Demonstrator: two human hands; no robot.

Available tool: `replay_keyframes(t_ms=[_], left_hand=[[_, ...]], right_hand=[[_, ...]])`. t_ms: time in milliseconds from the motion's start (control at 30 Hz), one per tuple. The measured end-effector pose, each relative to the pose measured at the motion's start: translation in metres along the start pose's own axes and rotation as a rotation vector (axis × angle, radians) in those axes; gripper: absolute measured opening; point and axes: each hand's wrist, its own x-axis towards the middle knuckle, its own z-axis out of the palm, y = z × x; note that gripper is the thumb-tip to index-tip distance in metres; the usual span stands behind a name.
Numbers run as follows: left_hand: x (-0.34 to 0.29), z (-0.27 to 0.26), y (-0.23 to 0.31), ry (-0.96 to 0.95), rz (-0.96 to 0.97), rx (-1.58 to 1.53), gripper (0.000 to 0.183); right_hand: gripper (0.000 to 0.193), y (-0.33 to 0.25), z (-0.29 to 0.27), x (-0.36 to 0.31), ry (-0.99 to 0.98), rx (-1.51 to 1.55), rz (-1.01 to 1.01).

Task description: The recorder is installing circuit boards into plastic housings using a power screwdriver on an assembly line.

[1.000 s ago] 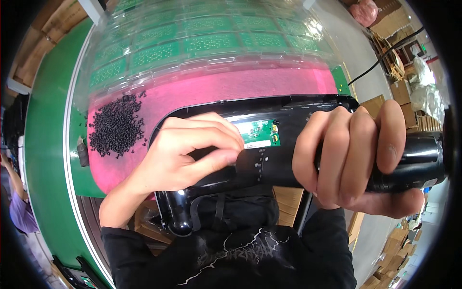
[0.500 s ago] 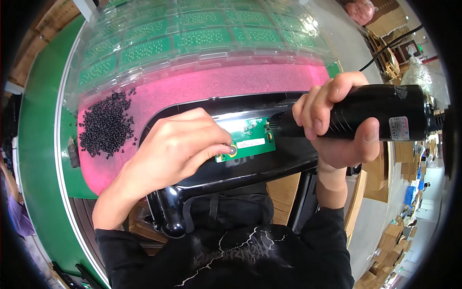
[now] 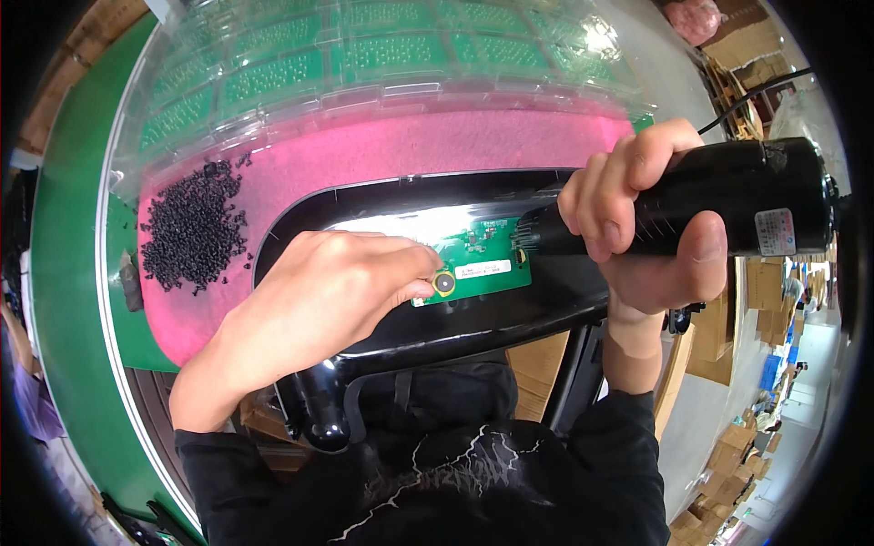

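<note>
Green tabletop (image 3: 73, 227), pink mat (image 3: 364, 146), heap of black screws (image 3: 193, 227). Circuit board (image 3: 496, 284) already lying in black shell (image 3: 437, 329); can't tell if any screw fastened. My right fingers (image 3: 605, 214) grasp electric screwdriver (image 3: 760, 200), nose at board's right end; left fingers (image 3: 405, 262) bunched at left end, grip unclear.

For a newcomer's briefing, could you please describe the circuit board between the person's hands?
Find the pink mat, then the large glossy black shell lying partly over it. Inside, the green circuit board sits between the left hand and the black handheld tool. Unlike the boards in the clear tray beyond, it shows a long white label.
</note>
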Motion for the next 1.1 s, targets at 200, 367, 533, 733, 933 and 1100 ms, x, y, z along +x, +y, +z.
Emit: replay_keyframes(t_ms=[200, 367, 533, 733, 933, 1100], left_hand=[[-0.003, -0.003, 0.000, -0.019, -0.087, 0.001, 0.013], [-0.001, -0.002, -0.005, -0.011, -0.084, 0.007, 0.012], [0.004, -0.007, -0.004, 0.029, 0.008, -0.318, 0.013], [0.001, -0.011, -0.006, 0.095, 0.029, -0.489, 0.013], [-0.004, -0.013, -0.006, 0.062, -0.016, -0.524, 0.011], [0.000, -0.006, -0.015, 0.063, -0.080, -0.185, 0.011]], right_hand=[[0.050, 0.004, 0.002, 0.002, -0.043, -0.015, -0.019], [0.048, -0.002, -0.005, -0.006, -0.044, 0.292, -0.092], [0.035, -0.030, 0.012, -0.012, -0.057, 0.572, -0.300], [0.037, -0.030, 0.034, -0.011, -0.034, 0.536, -0.387], [0.039, -0.023, 0.034, -0.004, -0.175, 0.539, -0.394], [0.043, -0.011, 0.030, 0.008, -0.268, 0.450, -0.267]])
